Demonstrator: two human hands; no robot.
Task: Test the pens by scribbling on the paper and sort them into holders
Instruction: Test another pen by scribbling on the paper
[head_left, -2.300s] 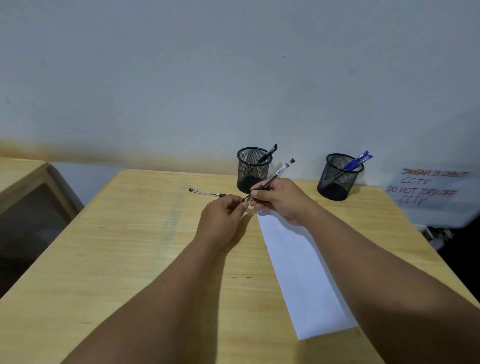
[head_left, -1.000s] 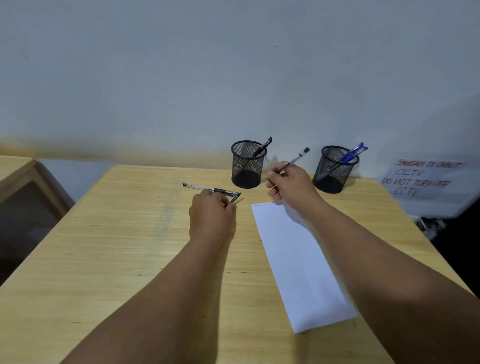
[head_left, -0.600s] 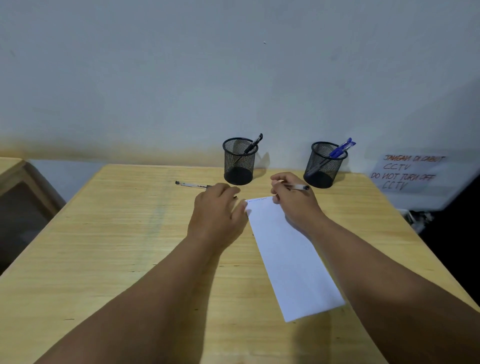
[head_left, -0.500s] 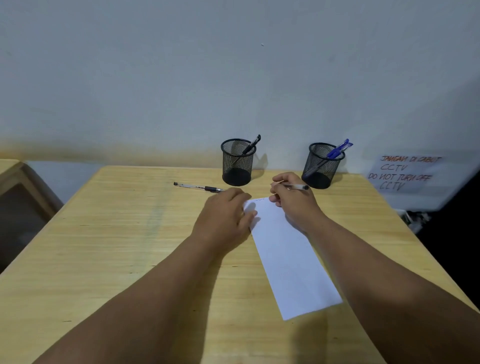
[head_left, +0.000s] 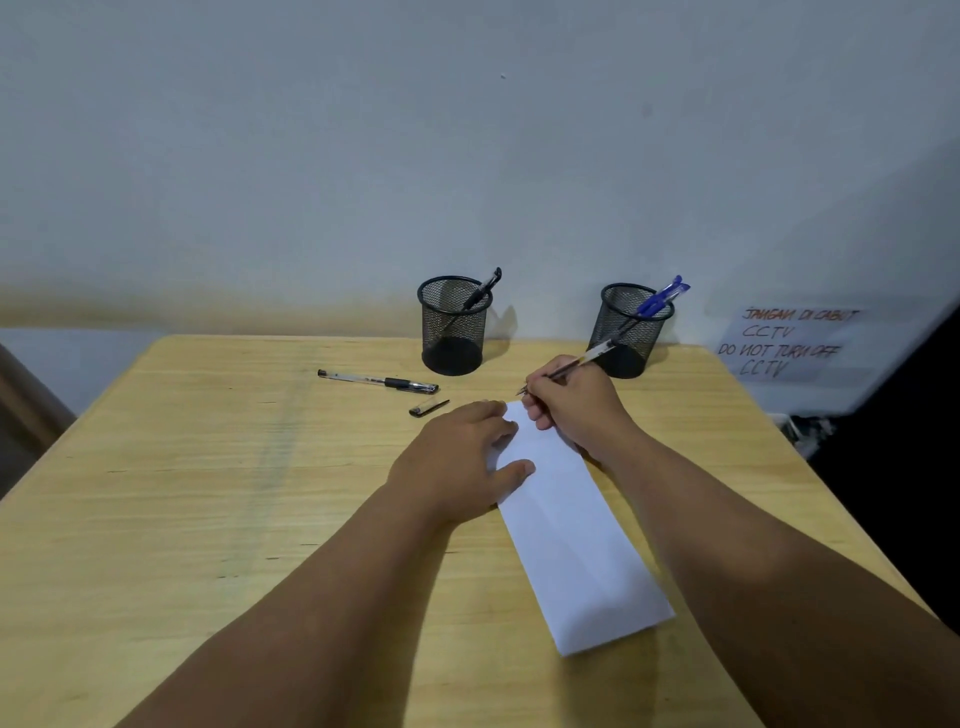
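Right hand (head_left: 574, 405) grips clear black-tipped pen (head_left: 582, 359) over white paper (head_left: 571, 540).

The right hand (head_left: 574, 402) grips a pen (head_left: 571, 365), tip at the far end of the white paper (head_left: 576, 525). The left hand (head_left: 462, 460) presses the paper flat on the tabletop (head_left: 208, 493). A pen cap (head_left: 428, 408) lies nearby.
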